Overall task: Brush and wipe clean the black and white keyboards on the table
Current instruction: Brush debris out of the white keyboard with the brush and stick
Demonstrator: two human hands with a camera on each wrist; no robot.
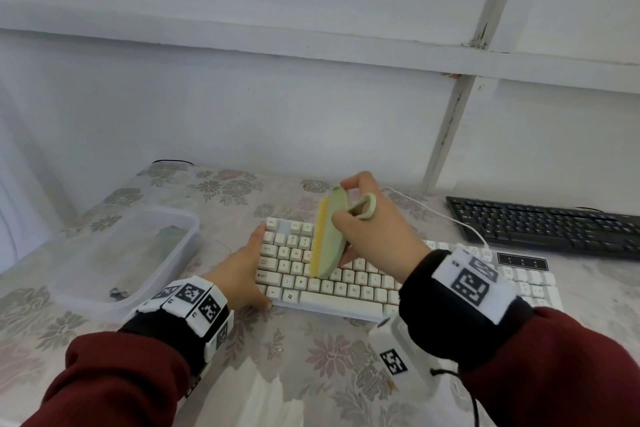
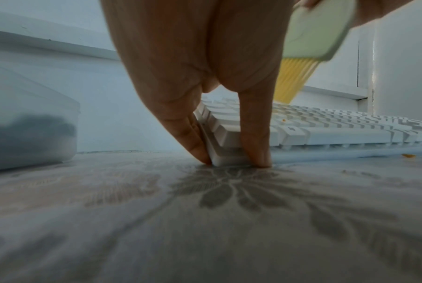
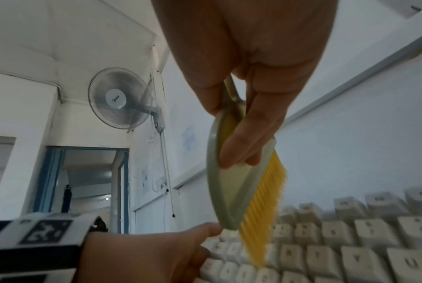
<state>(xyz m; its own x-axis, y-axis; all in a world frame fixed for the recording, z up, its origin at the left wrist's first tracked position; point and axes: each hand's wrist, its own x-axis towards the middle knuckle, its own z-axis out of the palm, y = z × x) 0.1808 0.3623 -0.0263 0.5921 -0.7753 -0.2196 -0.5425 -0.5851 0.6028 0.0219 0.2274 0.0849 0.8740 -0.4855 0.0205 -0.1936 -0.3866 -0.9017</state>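
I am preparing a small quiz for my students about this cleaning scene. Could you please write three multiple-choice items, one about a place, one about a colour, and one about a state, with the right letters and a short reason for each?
1. Where does the black keyboard lie?
A. behind the white keyboard, to the right
B. inside the plastic box
C. under the white keyboard

2. What colour are the bristles of the brush?
A. blue
B. yellow
C. black

3. What is the left hand doing?
A. holding a cloth
B. resting in the box
C. gripping the left end of the white keyboard

Answers:
1 A, the head view shows it at the far right of the table.
2 B, the yellow bristles show in all three views.
3 C, the left wrist view shows the thumb and a finger clasping that end, while the right hand holds the brush.
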